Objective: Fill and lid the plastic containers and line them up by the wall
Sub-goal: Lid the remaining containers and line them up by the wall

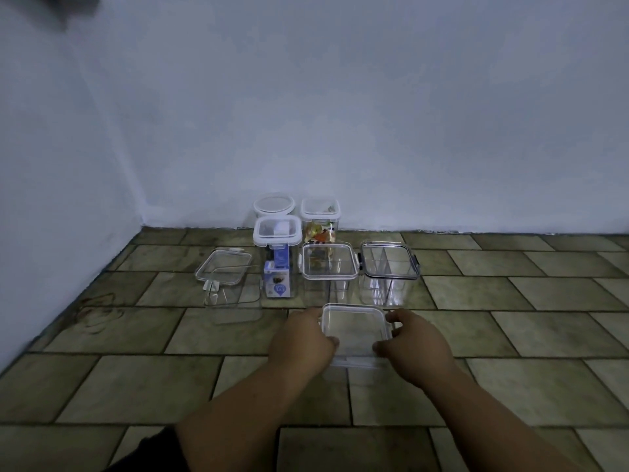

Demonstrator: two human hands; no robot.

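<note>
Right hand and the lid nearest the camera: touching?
Touching. The head view shows the right hand with its fingers curled over the right edge of the lid and the thumb at its near corner, with no gap.

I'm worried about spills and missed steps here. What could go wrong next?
The clear white-rimmed plastic container between the left hand and right hand looks empty; latching it now may skip filling. Pushed forward, it could knock the clear white-lidded container just ahead. The leftmost clear container's lid sits askew, possibly unlatched.

Clear containers (329, 264) on tiled floor (510, 335)
</note>
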